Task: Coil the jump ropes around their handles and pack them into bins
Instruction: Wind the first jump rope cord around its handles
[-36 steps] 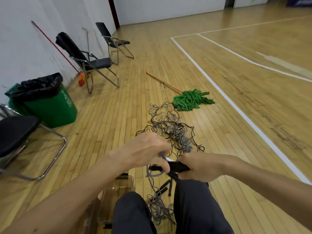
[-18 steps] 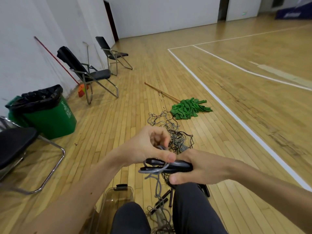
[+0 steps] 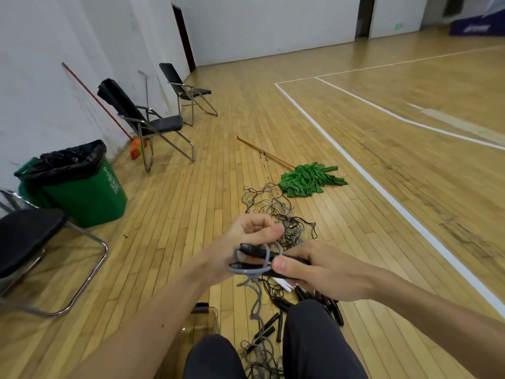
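My right hand [image 3: 322, 272] grips a pair of black jump-rope handles [image 3: 254, 251] held level in front of me. A grey rope [image 3: 247, 269] loops around those handles and trails down between my knees. My left hand [image 3: 246, 242] pinches that grey rope at the handles' left end. A tangled pile of grey and dark ropes [image 3: 276, 214] lies on the wooden floor just beyond my hands. More black handles [image 3: 330, 305] lie on the floor by my right knee. A clear plastic bin [image 3: 202, 321] stands beside my left knee, mostly hidden by my forearm.
A green mop [image 3: 308, 179] with a wooden pole lies past the rope pile. A green trash bin [image 3: 79, 187] with a black liner stands at the left wall, with black folding chairs [image 3: 155, 124] near it and one [image 3: 30, 236] close on my left. White court lines [image 3: 382, 192] run on the right.
My left hand has carried the grey rope around the handles, adding a loop. The view has tilted up slightly, and both hands stay in front of me.
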Demonstrator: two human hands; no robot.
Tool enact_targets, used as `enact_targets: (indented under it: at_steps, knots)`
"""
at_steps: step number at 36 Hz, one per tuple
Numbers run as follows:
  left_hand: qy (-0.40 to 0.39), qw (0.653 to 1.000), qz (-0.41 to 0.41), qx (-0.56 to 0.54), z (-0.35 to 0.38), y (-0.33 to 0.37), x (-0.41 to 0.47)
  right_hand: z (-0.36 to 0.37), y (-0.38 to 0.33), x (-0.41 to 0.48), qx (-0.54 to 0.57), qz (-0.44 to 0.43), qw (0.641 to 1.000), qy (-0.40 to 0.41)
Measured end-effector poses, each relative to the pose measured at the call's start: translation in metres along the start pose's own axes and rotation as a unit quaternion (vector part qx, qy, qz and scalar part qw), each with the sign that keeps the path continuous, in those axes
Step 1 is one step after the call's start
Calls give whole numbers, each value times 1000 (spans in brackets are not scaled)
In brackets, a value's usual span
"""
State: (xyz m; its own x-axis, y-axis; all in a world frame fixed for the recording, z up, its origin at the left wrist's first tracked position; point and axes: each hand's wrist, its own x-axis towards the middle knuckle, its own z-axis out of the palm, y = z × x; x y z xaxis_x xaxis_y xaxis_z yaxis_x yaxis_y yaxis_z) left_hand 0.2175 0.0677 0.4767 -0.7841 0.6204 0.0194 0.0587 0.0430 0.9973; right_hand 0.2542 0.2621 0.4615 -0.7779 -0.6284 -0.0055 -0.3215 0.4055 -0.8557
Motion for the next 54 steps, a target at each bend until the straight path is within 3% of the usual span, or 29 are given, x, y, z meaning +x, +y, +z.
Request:
enact_targets:
  at_steps: [5, 10, 20, 25, 28, 34, 38, 42, 44, 47, 50, 54]
  knots:
    - [72, 992, -33, -103, 16, -16, 7, -10, 5, 4, 66, 7, 996, 55]
    - [148, 986, -81, -13, 23, -29, 8, -21, 16, 5, 91, 47, 987, 124]
    - [108, 985, -100, 93, 21, -46, 6, -34, 31, 11, 92, 128, 965, 212]
    - [80, 973, -160, 144, 13, -53, 2, -40, 48, 17, 91, 161, 953, 240]
    - [81, 936, -162, 302, 11, -59, -1, -47, 61, 20, 75, 193, 941, 267]
    - [75, 806, -47, 586, 11, -42, -1, -44, 84, 25, 20, 233, 941, 246]
    - [46, 736, 21, 676, 7, -20, 3, -37, 93, 33, -4, 246, 945, 213]
    - [-37, 705, 47, 707, -2, 5, 10, -25, 90, 37, -39, 257, 959, 111]
    - [-61, 712, 60, 697, -6, 19, 14, -19, 82, 35, -62, 256, 963, 56]
    - [-58, 751, 85, 652, -14, 42, 19, -11, 64, 33, -114, 216, 970, 5]
    - [-39, 776, 97, 622, -27, 61, 25, -7, 41, 30, -137, 175, 975, -24]
    - [-17, 836, 66, 544, -37, 73, 29, -6, 21, 21, -135, 145, 979, -40]
